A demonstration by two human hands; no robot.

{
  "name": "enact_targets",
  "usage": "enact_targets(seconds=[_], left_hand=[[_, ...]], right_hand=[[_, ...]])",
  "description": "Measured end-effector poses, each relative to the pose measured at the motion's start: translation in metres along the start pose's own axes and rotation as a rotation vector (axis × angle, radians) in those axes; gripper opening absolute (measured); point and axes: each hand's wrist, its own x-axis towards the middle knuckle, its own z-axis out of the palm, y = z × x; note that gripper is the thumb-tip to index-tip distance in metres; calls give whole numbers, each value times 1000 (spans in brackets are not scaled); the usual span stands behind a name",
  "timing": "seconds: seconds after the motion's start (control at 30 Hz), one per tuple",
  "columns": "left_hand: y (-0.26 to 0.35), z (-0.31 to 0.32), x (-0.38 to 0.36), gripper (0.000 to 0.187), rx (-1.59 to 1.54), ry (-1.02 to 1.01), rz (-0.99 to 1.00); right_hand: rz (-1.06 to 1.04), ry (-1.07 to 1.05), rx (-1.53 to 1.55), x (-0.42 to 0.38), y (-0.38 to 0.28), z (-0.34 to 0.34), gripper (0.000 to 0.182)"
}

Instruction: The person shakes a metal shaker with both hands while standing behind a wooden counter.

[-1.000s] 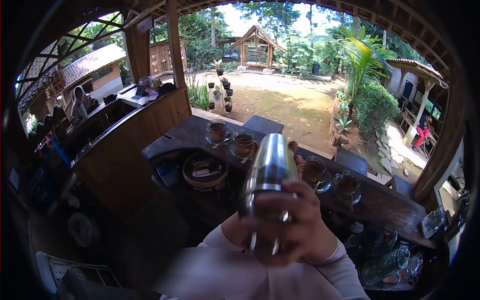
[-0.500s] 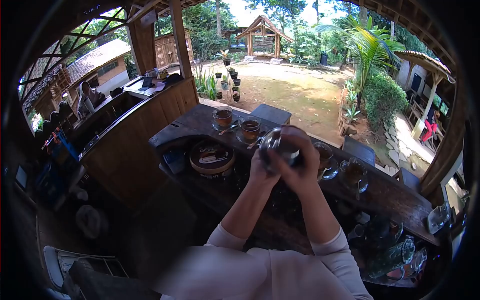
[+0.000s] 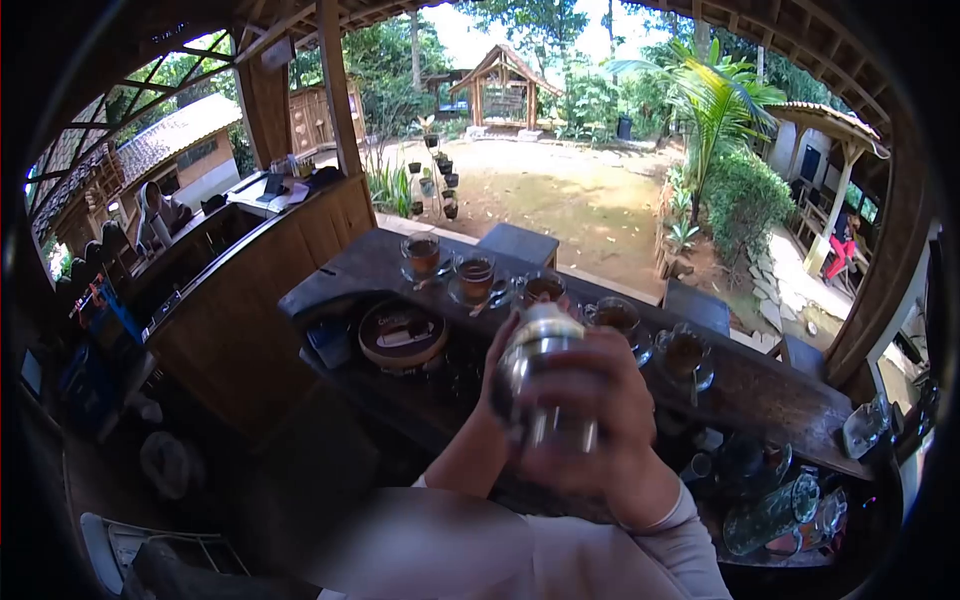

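Observation:
Both my hands are wrapped round a shiny, silvery cocktail shaker (image 3: 540, 350) held tilted in front of my chest, smeared by motion. My right hand (image 3: 610, 410) grips across its near side. Behind it, my left hand (image 3: 497, 345) closes on the left side, partly hidden by the shaker. Just beyond stand several glass cups of brown tea on saucers: a far-left cup (image 3: 421, 255), another beside it (image 3: 474, 280), one partly hidden by the shaker (image 3: 543, 288), one right of my hands (image 3: 615, 318) and one farther right (image 3: 686, 355). Spoons rest by some cups.
The cups stand on a dark wooden counter (image 3: 770, 410). Below its left part sits a round tin (image 3: 403, 335). Glass jars (image 3: 770, 515) lie low at right, near a clear glass vessel (image 3: 868, 428). Stools (image 3: 518, 243) stand beyond. Another person (image 3: 845, 245) is far right.
My hands have brought the shaker down and tilted it, so its metal side and top now show instead of its round end. The view has shifted slightly right.

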Motion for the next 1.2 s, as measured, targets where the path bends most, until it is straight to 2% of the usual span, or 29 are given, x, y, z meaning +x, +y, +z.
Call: enact_targets(seconds=[0.07, 0.1, 0.13, 0.2, 0.23, 0.3, 0.33, 0.37, 0.4, 0.47, 0.53, 0.57, 0.6, 0.63, 0.67, 0.73, 0.77, 0.8, 0.87, 0.9, 0.93, 0.97, 1.0, 1.03, 1.07, 1.13, 1.17, 1.2], left_hand=[[-47, 49, 1, 43, 579, -174, 213], [-55, 55, 4, 44, 617, -210, 258], [-55, 51, 3, 44, 617, -212, 258], [-47, 31, -3, 42, 561, -151, 262], [-41, 16, -8, 40, 530, -116, 266], [-27, -8, -15, 38, 473, -44, 264], [-17, -10, -5, 37, 455, -33, 256], [-14, -13, -1, 36, 425, -5, 253], [-41, 21, -1, 37, 555, -120, 385], [-67, 50, -4, 37, 496, -356, 387], [-55, 35, 3, 39, 377, -365, 324], [-46, 10, 9, 40, 115, -444, 243], [-38, -16, 13, 41, -148, -515, 164], [-35, -32, 11, 43, -412, -578, 84], [-31, -36, 4, 43, -415, -576, 89], [-4, -21, 7, 41, 143, -216, -8], [-2, -22, 4, 40, 400, -16, -38], [-47, 15, 8, 38, 141, -178, 262], [-62, 48, 6, 20, 158, -258, 149], [-57, 44, 10, 22, 223, -129, 276], [-39, 20, 19, 36, 251, -153, 235], [-28, -3, 22, 36, 247, -145, 226], [-23, -26, 22, 38, 184, 11, 310], [-22, -48, 23, 40, 120, 168, 390], [-24, -66, 29, 40, 220, 267, 348], [-33, -36, 44, 39, 195, 180, 220], [-46, -17, 39, 37, 151, 124, 127], [-59, -3, 37, 35, 108, 70, 34]], right_hand=[[-251, 54, 73, 4, -31, -12, 36], [-245, 45, 29, -1, -33, -13, 39], [-281, 51, 58, 4, -21, -13, 35], [-45, 115, 1, -7, 20, 17, 34], [-42, 114, 4, -16, 28, 23, 34], [228, 190, 53, -26, 39, 28, 29], [6, -2, -25, -16, 16, 10, 22], [-146, -77, 43, -3, -8, -2, 22], [-375, -60, 75, -5, -25, -2, 23], [-407, -30, 96, -12, -21, 3, 22], [-479, 40, 141, -22, -11, 11, 21], [-326, -114, 21, -20, 6, 12, 20], [-196, -120, 16, -27, 39, 28, 23], [87, 6, 102, -27, 55, 40, 26], [93, 4, 103, -28, 47, 37, 26], [-37, -84, 17, -17, 22, 18, 20], [-174, -136, 30, -13, -3, 7, 17], [-354, -134, 140, -12, -23, 1, 23], [-364, -100, 103, -16, -13, 2, 25], [-383, -54, 65, -18, -5, 5, 26], [-400, -8, 25, -21, 4, 9, 28], [-109, -68, 32, -21, 23, 10, 26], [-7, -100, -14, -31, 55, 18, 27], [329, 131, 41, -32, 61, 25, 30], [406, 227, -15, -34, 61, 21, 33], [71, -18, -96, -24, 32, -14, 30], [-126, -80, -137, -21, 11, -23, 26], [-267, -46, -82, -22, -7, -27, 28]])
